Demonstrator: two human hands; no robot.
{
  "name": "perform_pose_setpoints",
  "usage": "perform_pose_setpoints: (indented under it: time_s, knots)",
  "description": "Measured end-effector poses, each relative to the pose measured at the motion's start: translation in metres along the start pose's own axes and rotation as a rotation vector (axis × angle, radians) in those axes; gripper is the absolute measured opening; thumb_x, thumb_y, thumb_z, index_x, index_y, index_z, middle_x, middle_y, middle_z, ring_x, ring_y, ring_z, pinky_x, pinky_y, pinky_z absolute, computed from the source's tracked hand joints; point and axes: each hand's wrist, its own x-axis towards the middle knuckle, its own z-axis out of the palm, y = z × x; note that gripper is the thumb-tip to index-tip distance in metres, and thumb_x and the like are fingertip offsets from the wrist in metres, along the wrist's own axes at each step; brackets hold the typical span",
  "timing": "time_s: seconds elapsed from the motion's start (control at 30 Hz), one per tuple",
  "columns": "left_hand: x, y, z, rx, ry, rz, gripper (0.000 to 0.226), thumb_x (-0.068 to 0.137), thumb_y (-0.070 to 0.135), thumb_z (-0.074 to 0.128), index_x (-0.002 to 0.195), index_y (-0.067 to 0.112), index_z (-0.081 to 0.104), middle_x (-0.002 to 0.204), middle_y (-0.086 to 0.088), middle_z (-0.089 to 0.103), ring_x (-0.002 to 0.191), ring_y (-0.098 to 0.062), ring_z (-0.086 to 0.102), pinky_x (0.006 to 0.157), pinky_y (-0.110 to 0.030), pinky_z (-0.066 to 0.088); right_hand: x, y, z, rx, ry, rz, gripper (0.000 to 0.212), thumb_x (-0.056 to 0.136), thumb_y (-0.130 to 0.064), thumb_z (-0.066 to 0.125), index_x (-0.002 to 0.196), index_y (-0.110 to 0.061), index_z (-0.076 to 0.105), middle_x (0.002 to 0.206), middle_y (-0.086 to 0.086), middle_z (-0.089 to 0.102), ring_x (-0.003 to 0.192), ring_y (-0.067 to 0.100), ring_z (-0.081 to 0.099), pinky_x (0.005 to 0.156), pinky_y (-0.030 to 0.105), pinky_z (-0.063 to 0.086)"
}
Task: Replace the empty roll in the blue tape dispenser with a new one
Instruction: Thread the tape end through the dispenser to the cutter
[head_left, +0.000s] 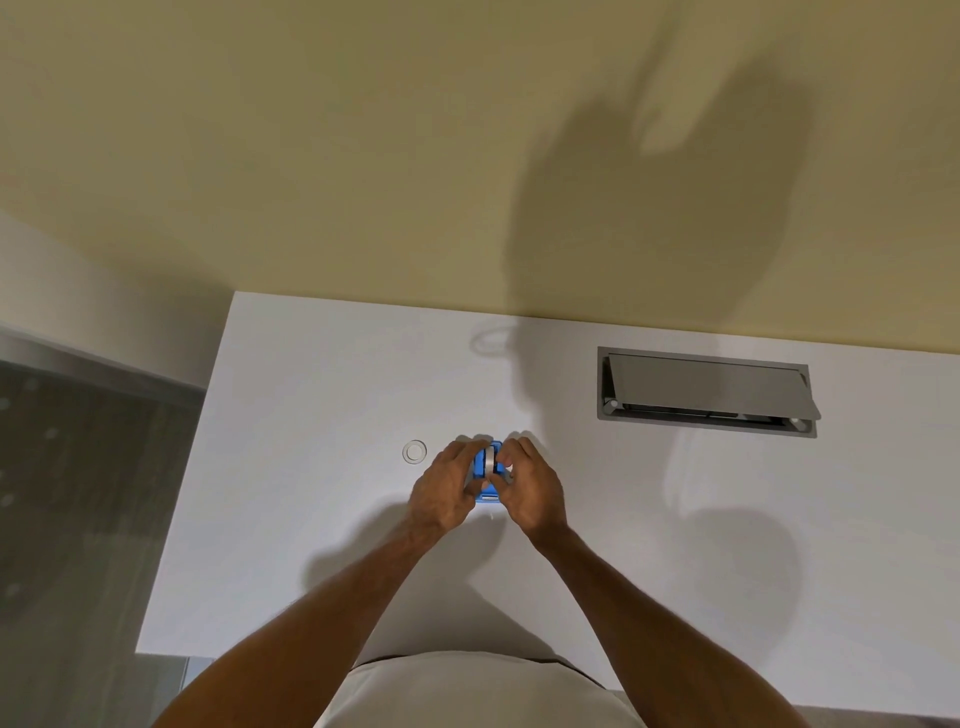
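Observation:
The blue tape dispenser (489, 496) stands on the white table (322, 519), mostly covered by both hands. A pale roll (490, 461) sits edge-up in its top slot. My left hand (445, 491) wraps the dispenser's left side. My right hand (530, 488) presses against its right side, with fingertips at the roll. A small whitish ring (414, 451), which looks like a bare tape core, lies flat on the table just left of my left hand. A second clear roll (488, 343) lies near the table's far edge, faint and hard to make out.
A grey recessed cable hatch (706, 392) with its lid tilted up is set into the table at the back right. A beige wall rises behind the table. The table's left edge drops to a dark grey floor (78, 493).

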Motion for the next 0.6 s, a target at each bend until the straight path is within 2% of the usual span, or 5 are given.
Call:
perform_pose_setpoints:
  time_s: [0.3, 0.47, 0.6]
  knots:
    - [0.003, 0.000, 0.001, 0.047, 0.015, -0.015, 0.054, 0.102, 0.026, 0.063, 0.155, 0.027, 0.049, 0.144, 0.001, 0.056, 0.128, -0.020, 0.061, 0.097, -0.036, 0.058, 0.000, 0.007, -0.008, -0.150, 0.008, -0.161, 0.049, 0.093, -0.039, 0.075, 0.129, -0.010, 0.061, 0.122, 0.005, 0.069, 0.107, 0.017, 0.069, 0.098, 0.029, 0.060]
    - [0.004, 0.001, 0.003, 0.067, 0.014, -0.015, 0.051, 0.106, 0.033, 0.058, 0.154, 0.025, 0.047, 0.144, 0.001, 0.056, 0.129, -0.021, 0.061, 0.100, -0.038, 0.060, 0.006, 0.001, -0.013, -0.204, 0.050, -0.240, 0.047, 0.095, -0.041, 0.072, 0.132, -0.013, 0.063, 0.123, 0.000, 0.070, 0.102, 0.017, 0.071, 0.091, 0.029, 0.062]
    - [0.004, 0.001, 0.004, 0.067, 0.027, -0.024, 0.048, 0.104, 0.033, 0.058, 0.151, 0.024, 0.049, 0.143, 0.001, 0.056, 0.128, -0.021, 0.061, 0.098, -0.042, 0.061, 0.014, -0.002, -0.016, -0.276, -0.021, -0.255, 0.042, 0.099, -0.043, 0.066, 0.131, -0.015, 0.066, 0.121, 0.000, 0.071, 0.102, 0.016, 0.071, 0.092, 0.030, 0.061]
